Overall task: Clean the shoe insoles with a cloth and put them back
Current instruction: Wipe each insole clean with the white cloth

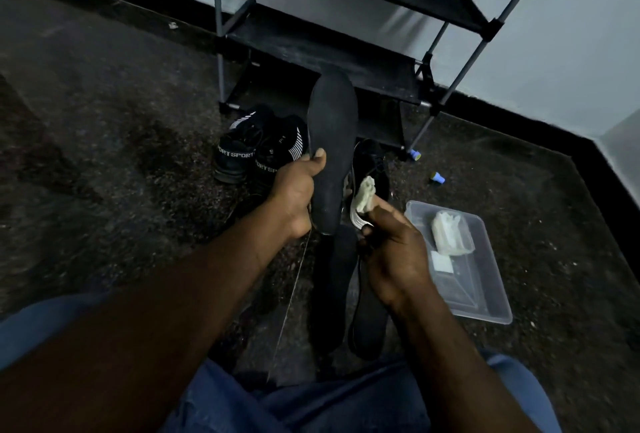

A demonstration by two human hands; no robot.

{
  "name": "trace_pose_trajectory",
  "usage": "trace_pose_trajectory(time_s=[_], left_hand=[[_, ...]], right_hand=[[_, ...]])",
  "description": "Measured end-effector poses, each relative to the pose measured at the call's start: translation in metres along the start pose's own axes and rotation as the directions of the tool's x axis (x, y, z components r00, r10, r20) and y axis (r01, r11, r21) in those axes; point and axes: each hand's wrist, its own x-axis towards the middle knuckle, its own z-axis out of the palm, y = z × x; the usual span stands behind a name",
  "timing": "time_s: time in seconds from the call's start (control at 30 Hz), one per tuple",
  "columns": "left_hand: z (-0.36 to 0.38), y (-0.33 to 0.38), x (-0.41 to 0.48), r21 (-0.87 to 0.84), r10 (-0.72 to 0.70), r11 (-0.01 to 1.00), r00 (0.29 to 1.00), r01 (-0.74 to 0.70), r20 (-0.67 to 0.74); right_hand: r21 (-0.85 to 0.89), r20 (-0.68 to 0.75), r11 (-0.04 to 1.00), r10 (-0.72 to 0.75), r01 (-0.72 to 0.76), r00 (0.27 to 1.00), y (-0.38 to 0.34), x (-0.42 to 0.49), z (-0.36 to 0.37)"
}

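Head view: insole (333, 141) in left hand (294, 195)

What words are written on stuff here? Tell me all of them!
"SPORT": white letters on the heel of the farther black knit sneaker, its start cut off.
"ORT SPO": partly hidden, on the nearer black knit sneaker.
White tag by the right hand: print too small to read.
Clear plastic tray: nothing readable.
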Motion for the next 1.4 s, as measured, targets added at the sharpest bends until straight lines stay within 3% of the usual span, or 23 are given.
trace_pose_trajectory(time_s=[0.1,0.2,0.33,0.57,0.77,0.87,1.0,1.13,1.23,1.3,1.4], left_hand=[[-0.009,-0.003,0.002,0.075,0.008,0.997,0.999,-0.012,0.043],[-0.020,-0.006,0.001,0.262,-0.004,0.965,1.000,0.000,0.015],[-0.042,-0.017,-0.002,0.483,-0.120,0.862,0.987,0.155,-0.103],[-0.068,-0.042,0.001,0.645,-0.218,0.686,0.941,0.336,-0.259],[-0.087,-0.058,0.000,0.748,-0.348,0.448,0.867,0.489,-0.357],[-0.090,-0.065,-0.003,0.809,-0.378,0.310,0.846,0.499,-0.377],[-0.094,-0.058,-0.001,0.941,-0.200,0.012,0.922,0.339,-0.330],[-0.100,-0.040,0.004,0.925,0.062,-0.237,0.955,0.296,-0.289],[-0.117,-0.035,0.018,0.918,0.194,-0.268,0.949,0.293,-0.247],[-0.125,-0.034,0.022,0.921,0.310,-0.190,0.911,0.339,-0.272],[-0.129,-0.036,0.028,0.870,0.267,-0.185,0.876,0.456,-0.402]], right_hand=[[0.032,-0.012,0.999,0.039,-0.039,0.999,0.006,0.004,-0.010],[0.006,0.010,0.997,0.082,-0.082,0.997,0.021,0.008,-0.017],[-0.004,-0.015,0.980,0.198,-0.198,0.980,0.041,0.004,-0.024],[0.085,-0.089,0.947,0.315,-0.308,0.945,0.074,-0.005,-0.046],[0.054,-0.073,0.960,0.277,-0.274,0.958,0.079,-0.003,-0.048],[0.027,-0.047,0.964,0.267,-0.266,0.963,0.082,0.000,-0.046],[-0.030,-0.063,0.961,0.271,-0.273,0.961,0.090,0.002,-0.046],[-0.093,-0.064,0.962,0.253,-0.258,0.965,0.095,0.004,-0.042],[-0.118,-0.055,0.960,0.249,-0.254,0.967,0.099,0.004,-0.039],[-0.125,-0.053,0.959,0.249,-0.254,0.967,0.101,0.005,-0.037],[-0.130,-0.052,0.960,0.244,-0.249,0.968,0.102,0.006,-0.037]])
